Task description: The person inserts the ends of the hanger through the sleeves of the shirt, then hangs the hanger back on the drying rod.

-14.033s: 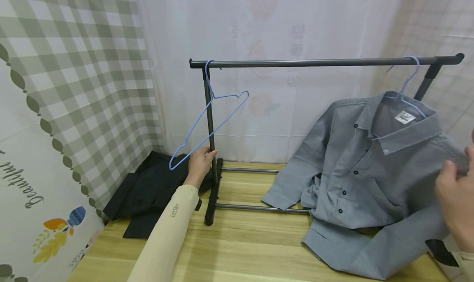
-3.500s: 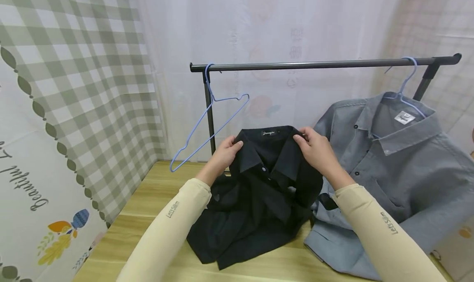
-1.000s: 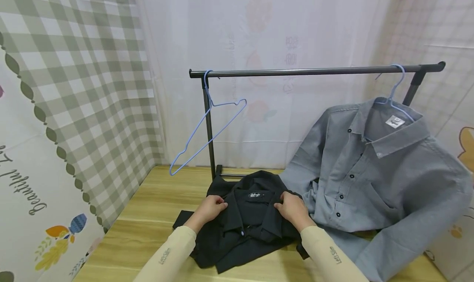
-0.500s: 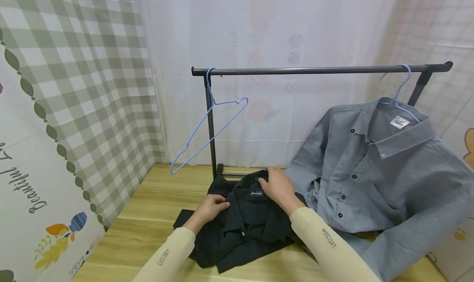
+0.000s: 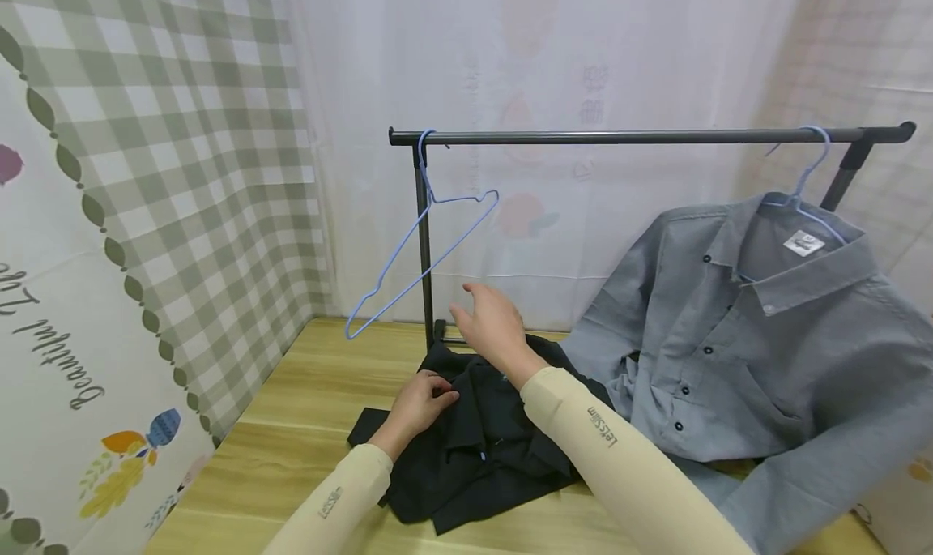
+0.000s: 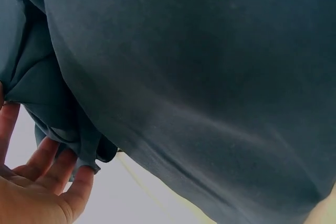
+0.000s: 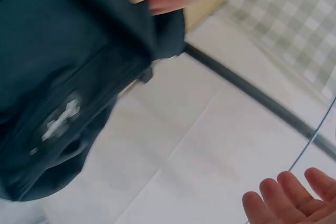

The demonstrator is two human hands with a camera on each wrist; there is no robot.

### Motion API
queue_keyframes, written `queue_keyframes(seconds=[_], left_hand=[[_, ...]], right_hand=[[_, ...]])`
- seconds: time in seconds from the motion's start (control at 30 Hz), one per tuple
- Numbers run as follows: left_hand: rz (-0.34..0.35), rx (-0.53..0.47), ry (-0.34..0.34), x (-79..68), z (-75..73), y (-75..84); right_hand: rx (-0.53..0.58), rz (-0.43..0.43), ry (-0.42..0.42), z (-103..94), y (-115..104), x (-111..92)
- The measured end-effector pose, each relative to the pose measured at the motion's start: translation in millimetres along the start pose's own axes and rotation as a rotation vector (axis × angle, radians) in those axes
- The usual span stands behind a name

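Pinching the black shirt [image 5: 496,441] beside its collar, the left hand [image 5: 421,405] works low over the wooden table [image 5: 291,425], where the garment lies bunched. The right hand [image 5: 496,328], thumb and fingers apart, is raised near the blue hanger [image 5: 397,253] on the rack [image 5: 619,138]; blur leaves contact uncertain. A grey shirt [image 5: 765,352] hangs at right.

The rack [image 5: 627,138] looks like smooth metal, faintly glossy; at its left end, a smooth, plastic-looking hanger [image 5: 433,200]; at its right, a matt grey cloth shirt [image 5: 758,344]; before it, a matt black cloth shirt [image 5: 503,441]; beneath it, a wood-grained tabletop [image 5: 291,441]
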State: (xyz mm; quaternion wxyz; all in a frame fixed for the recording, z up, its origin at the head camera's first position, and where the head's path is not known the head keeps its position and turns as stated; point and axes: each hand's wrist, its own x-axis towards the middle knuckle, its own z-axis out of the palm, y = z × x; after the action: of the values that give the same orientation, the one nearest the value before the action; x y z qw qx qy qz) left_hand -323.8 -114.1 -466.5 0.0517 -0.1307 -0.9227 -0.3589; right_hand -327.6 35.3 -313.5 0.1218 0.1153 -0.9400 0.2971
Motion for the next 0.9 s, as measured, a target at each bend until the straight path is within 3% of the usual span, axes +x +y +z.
queue_keyframes(seconds=[0.23,0.4,0.6,0.77,0.9], left_hand=[[0.022,0.035,-0.047,-0.9,-0.4,-2.2],[0.051,0.032,-0.034,-0.2,0.8,-7.1],[0.106,-0.014,-0.005,0.4,4.5,-10.9],[0.054,-0.062,-0.037,0.4,5.3,-7.4],[0.037,-0.039,-0.049,0.5,5.1,-4.6]], right_hand=[[0.070,-0.044,0.053,4.7,-37,12],[0.094,-0.074,0.078,9.5,-66,20],[0.178,0.042,0.100,16.3,-94,26],[0.210,0.125,0.183,9.8,-104,39],[0.191,0.156,0.164,1.0,-103,49]])
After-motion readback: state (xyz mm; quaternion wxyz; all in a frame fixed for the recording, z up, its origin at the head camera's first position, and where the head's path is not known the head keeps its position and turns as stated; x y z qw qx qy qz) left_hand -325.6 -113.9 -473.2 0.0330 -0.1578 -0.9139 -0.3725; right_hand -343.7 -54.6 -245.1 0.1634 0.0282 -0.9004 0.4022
